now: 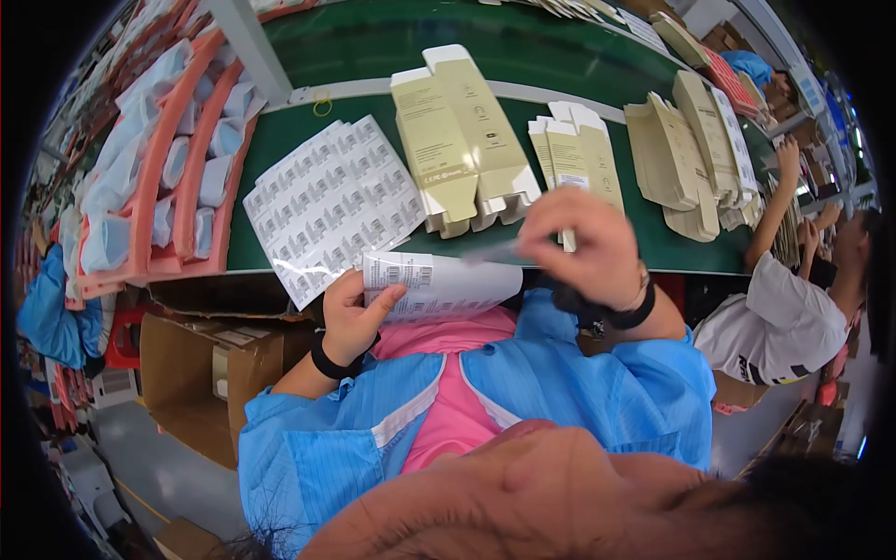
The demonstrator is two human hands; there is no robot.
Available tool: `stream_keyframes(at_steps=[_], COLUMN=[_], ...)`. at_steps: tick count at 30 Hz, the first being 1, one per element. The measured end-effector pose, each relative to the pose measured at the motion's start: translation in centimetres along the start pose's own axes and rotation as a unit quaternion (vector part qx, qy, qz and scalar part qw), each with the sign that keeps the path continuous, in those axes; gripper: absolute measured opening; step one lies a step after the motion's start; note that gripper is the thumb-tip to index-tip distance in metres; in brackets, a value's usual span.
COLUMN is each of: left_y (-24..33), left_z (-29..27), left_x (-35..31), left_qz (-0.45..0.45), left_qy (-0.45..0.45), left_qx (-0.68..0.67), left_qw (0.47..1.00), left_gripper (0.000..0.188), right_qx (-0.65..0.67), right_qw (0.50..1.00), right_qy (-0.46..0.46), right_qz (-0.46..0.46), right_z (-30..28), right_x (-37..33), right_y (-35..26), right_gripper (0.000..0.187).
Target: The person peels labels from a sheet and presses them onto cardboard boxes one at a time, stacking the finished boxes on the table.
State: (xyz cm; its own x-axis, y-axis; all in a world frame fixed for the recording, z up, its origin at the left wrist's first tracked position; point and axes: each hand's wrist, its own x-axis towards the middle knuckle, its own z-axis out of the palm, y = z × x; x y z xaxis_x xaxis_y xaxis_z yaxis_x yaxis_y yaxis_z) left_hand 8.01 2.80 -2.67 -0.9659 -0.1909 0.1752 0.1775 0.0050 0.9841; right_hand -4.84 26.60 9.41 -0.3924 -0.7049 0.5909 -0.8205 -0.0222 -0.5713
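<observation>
My left hand [353, 313] grips the left end of a white sheet of barcode labels [457, 280], thumb on top, just off the table's near edge. Some labels remain at the sheet's left and along its bottom; its upper middle is bare. Above the sheet's right end, my right hand [583, 245] pinches a thin, pale strip [495, 250], blurred by motion; it looks like a peeled label. Beyond the left hand lies a stack of printed label sheets [331, 196]. Past the held sheet, cream folding cartons [453, 140] lie with their flaps open.
Smaller cream cartons [579, 154] and another carton pile [667, 159] lie rightward on the green table [355, 47]. Pink trays [187, 159] of bagged parts stand at left. A brown cardboard box [187, 383] sits below. A co-worker in a white shirt [775, 322] is at right.
</observation>
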Motion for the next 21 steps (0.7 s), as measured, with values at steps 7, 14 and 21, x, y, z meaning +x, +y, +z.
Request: stream_keyframes(at_steps=[7, 14, 21], left_y=[-0.5, -0.8, -1.2], left_z=[-1.1, -2.0, -3.0], left_x=[-0.3, -0.7, -0.7], left_qz=[0.018, 0.015, 0.016], left_qy=[-0.010, -0.010, -0.047], left_qx=[0.003, 0.003, 0.022], left_qw=[1.000, 1.000, 0.998], left_gripper=[0.018, 0.019, 0.020], right_qx=[0.195, 0.238, 0.238], right_qw=[0.941, 0.890, 0.862], right_qy=[0.069, -0.020, -0.052], right_qz=[0.270, 0.389, 0.445], right_z=[-0.9, 1.3, 2.6], right_x=[5.7, 9.6, 9.5], right_y=[4.3, 10.0, 12.3], right_gripper=[0.011, 0.013, 0.014])
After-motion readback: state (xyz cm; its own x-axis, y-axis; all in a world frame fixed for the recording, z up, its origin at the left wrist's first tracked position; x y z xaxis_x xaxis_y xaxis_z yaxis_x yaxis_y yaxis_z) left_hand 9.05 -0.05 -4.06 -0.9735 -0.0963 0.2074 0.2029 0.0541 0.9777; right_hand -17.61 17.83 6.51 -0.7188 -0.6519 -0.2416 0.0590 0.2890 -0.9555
